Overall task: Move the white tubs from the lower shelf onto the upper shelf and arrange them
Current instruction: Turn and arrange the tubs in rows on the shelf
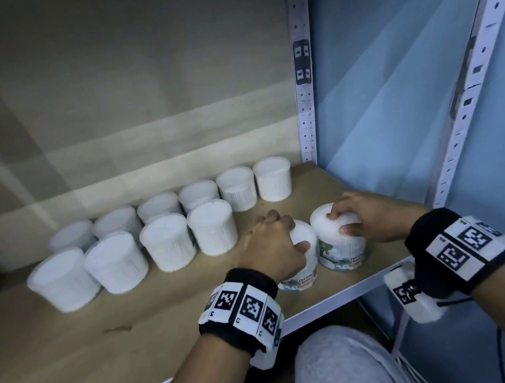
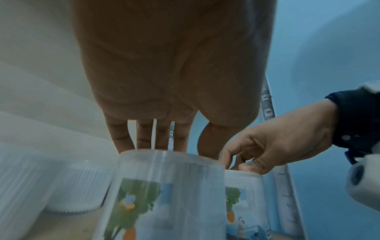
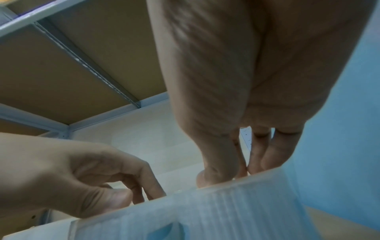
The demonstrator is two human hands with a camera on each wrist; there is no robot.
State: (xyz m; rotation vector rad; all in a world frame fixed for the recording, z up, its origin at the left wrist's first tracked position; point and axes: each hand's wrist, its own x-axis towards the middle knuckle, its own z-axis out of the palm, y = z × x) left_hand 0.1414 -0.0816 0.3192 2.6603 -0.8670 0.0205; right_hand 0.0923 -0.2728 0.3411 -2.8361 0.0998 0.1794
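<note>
From the head view, two tubs stand upright side by side on the shelf [image 1: 72,359]. My left hand [image 1: 273,247] grips the left tub [image 1: 303,269] from above; my right hand [image 1: 365,220] grips the right tub [image 1: 343,249]'s lid.

In the left wrist view, my fingers [image 2: 144,136] curl over the rim.

In the right wrist view, my thumb [image 3: 213,162] and fingers clasp the lid's edge.

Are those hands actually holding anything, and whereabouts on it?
Yes. The left hand grips one cotton bud tub by its top rim, and the right hand grips the neighbouring tub the same way.
</note>
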